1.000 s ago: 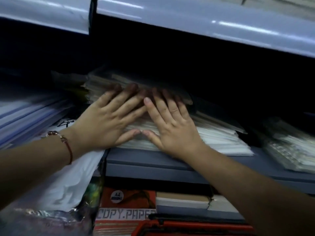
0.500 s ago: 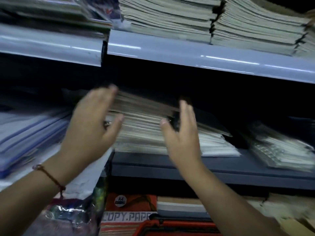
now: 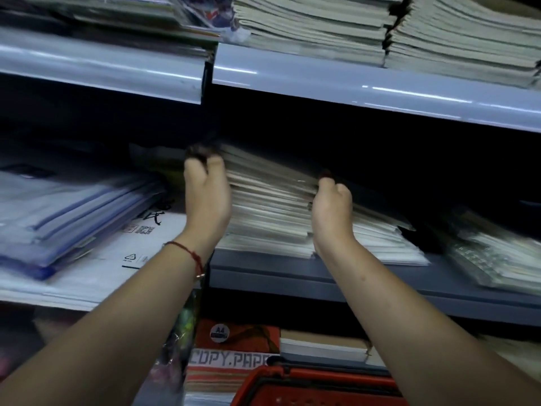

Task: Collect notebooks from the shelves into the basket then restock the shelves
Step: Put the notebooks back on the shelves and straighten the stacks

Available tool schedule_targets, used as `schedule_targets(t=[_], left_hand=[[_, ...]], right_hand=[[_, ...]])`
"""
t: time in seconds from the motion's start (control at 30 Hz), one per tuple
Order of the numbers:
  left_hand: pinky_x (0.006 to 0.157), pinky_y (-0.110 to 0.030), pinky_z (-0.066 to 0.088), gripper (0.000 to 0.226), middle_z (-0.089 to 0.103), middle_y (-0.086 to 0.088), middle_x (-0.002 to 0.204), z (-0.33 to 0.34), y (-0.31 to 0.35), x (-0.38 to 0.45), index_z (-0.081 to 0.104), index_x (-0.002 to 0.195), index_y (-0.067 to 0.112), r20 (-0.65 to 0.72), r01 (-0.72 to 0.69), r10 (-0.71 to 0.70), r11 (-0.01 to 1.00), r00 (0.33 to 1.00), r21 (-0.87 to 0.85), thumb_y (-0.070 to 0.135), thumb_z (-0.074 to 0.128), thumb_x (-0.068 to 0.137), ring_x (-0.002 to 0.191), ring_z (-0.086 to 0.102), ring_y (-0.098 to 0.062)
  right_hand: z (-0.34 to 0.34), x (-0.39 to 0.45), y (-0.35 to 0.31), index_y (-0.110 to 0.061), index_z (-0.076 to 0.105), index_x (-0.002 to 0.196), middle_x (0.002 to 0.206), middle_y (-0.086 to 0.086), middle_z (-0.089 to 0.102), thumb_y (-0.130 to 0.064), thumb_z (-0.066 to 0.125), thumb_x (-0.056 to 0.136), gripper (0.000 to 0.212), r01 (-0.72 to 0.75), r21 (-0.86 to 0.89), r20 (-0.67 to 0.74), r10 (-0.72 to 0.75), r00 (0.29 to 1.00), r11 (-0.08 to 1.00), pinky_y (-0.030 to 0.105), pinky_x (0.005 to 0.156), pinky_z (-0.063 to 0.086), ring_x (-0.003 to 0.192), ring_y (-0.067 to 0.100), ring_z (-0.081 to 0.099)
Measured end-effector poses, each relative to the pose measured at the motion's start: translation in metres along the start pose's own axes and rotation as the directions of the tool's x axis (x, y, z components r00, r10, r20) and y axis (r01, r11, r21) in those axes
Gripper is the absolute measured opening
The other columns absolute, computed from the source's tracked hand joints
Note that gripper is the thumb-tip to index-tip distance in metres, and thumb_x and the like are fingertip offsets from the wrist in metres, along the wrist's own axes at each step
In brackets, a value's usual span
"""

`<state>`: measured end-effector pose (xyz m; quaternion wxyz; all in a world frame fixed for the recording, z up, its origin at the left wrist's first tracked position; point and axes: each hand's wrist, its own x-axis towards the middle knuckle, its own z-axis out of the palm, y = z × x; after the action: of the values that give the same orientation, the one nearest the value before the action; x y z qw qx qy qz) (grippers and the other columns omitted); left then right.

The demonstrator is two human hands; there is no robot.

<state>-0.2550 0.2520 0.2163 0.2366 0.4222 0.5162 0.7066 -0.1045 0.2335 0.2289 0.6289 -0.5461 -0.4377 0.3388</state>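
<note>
While the view is blurred by motion, the scene is read from the nearest thing outward:

Basket: a red basket (image 3: 295, 385) is seen at the bottom edge, just in front of the lowest shelf; its inside is mostly cut off.

Lowest shelf: a red pack marked COPY PAPER (image 3: 234, 350) is stood beside a boxed ream (image 3: 322, 345).

Left wrist: a red cord bracelet (image 3: 193, 256) is worn.

Left hand: the left hand (image 3: 206, 197) is set edge-on against the left side of the notebook stack (image 3: 269, 206), fingers curled over its top back corner; the stack is gripped there.

Right hand: the right hand (image 3: 332, 210) is pressed to the stack's right side, fingers hooked over the upper notebooks, so the stack is clamped between both palms.

Notebook stack: it is rested on the grey middle shelf (image 3: 292, 276), tilted up toward the back.

Neighbours: plastic document folders (image 3: 73, 212) are piled to the left, spiral pads (image 3: 494, 256) to the right.

Upper shelf: more notebook piles (image 3: 380, 27) are stacked above the pale shelf rail (image 3: 351, 83).
</note>
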Motion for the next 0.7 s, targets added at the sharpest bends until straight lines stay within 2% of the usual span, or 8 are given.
schedule_targets(t=[0.1, 0.23, 0.3, 0.33, 0.43, 0.5, 0.6, 0.7], left_hand=[[0.097, -0.024, 0.033, 0.034, 0.048, 0.007, 0.122, 0.006, -0.005, 0.006, 0.041, 0.127, 0.023, 0.001, -0.062, 0.062, 0.997, 0.998, -0.039, 0.044, 0.040, 0.102, 0.113, 0.045, -0.009], [0.105, -0.025, 0.027, 0.053, 0.042, 0.007, 0.138, 0.000, -0.006, 0.005, 0.027, 0.148, 0.025, 0.055, -0.087, 0.088, 0.996, 0.995, -0.006, 0.049, 0.037, 0.101, 0.124, 0.039, -0.009], [0.109, -0.030, 0.029, 0.054, 0.041, 0.003, 0.144, -0.007, -0.004, 0.003, 0.023, 0.151, 0.029, 0.106, -0.039, 0.038, 0.999, 0.994, 0.009, 0.051, 0.031, 0.103, 0.131, 0.039, -0.017], [0.106, -0.029, 0.027, 0.053, 0.039, 0.002, 0.149, -0.010, -0.004, 0.002, 0.022, 0.152, 0.030, 0.126, -0.006, 0.004, 1.000, 0.992, 0.011, 0.051, 0.028, 0.103, 0.135, 0.037, -0.019], [0.100, -0.031, 0.026, 0.055, 0.029, 0.002, 0.157, -0.015, -0.008, -0.010, 0.019, 0.154, 0.028, 0.170, 0.077, -0.074, 0.997, 0.983, -0.013, 0.051, 0.021, 0.104, 0.142, 0.029, -0.020], [0.104, -0.034, 0.026, 0.059, 0.024, 0.004, 0.159, -0.012, -0.012, -0.019, 0.014, 0.155, 0.027, 0.172, 0.094, -0.083, 0.994, 0.982, -0.054, 0.054, 0.022, 0.103, 0.144, 0.026, -0.019], [0.107, -0.032, 0.026, 0.060, 0.025, 0.006, 0.156, -0.007, -0.014, -0.025, 0.011, 0.154, 0.024, 0.134, 0.071, -0.063, 0.996, 0.989, -0.060, 0.051, 0.027, 0.103, 0.137, 0.027, -0.009], [0.103, -0.032, 0.031, 0.041, 0.036, 0.013, 0.135, -0.009, -0.019, -0.023, 0.027, 0.141, 0.022, 0.136, 0.012, -0.004, 0.998, 0.991, -0.055, 0.044, 0.029, 0.105, 0.129, 0.035, -0.007]], right_hand=[[0.003, 0.002, 0.002, -0.017, 0.039, 0.069, 0.058, -0.004, 0.035, -0.034, 0.038, 0.103, 0.038, 0.031, -0.063, -0.012, -0.032, 0.999, 0.998, 0.030, 0.051, 0.027, 0.051, 0.012, 0.034], [0.000, 0.001, -0.001, -0.014, 0.050, 0.081, 0.069, -0.003, 0.044, -0.045, 0.034, 0.103, 0.041, -0.013, -0.092, 0.037, 0.017, 0.999, 0.996, 0.030, 0.063, 0.036, 0.063, 0.013, 0.043], [-0.005, -0.001, 0.000, -0.011, 0.055, 0.120, 0.103, 0.002, 0.058, -0.049, 0.032, 0.102, 0.047, -0.081, -0.051, 0.113, 0.087, 0.990, 0.995, 0.032, 0.088, 0.038, 0.097, 0.018, 0.054], [-0.008, -0.003, 0.000, -0.013, 0.046, 0.138, 0.126, 0.003, 0.055, -0.049, 0.031, 0.103, 0.052, -0.108, -0.045, 0.142, 0.114, 0.983, 0.993, 0.032, 0.096, 0.034, 0.117, 0.020, 0.051], [-0.011, -0.011, 0.003, -0.020, 0.031, 0.151, 0.153, -0.002, 0.036, -0.050, 0.029, 0.103, 0.057, -0.142, -0.023, 0.176, 0.144, 0.974, 0.990, 0.032, 0.102, 0.027, 0.139, 0.019, 0.034], [-0.008, -0.014, 0.001, -0.020, 0.033, 0.150, 0.153, -0.002, 0.037, -0.052, 0.031, 0.102, 0.058, -0.183, 0.045, 0.161, 0.174, 0.971, 0.982, 0.032, 0.100, 0.027, 0.139, 0.018, 0.035], [-0.010, -0.016, 0.002, -0.017, 0.036, 0.149, 0.151, -0.001, 0.040, -0.054, 0.034, 0.101, 0.061, -0.246, 0.122, 0.211, 0.217, 0.953, 0.962, 0.036, 0.111, 0.025, 0.139, 0.017, 0.036], [-0.022, -0.011, 0.008, -0.021, 0.058, 0.113, 0.107, -0.010, 0.056, -0.052, 0.032, 0.102, 0.041, -0.255, 0.265, 0.297, 0.173, 0.939, 0.930, 0.027, 0.095, 0.037, 0.105, 0.011, 0.054]])
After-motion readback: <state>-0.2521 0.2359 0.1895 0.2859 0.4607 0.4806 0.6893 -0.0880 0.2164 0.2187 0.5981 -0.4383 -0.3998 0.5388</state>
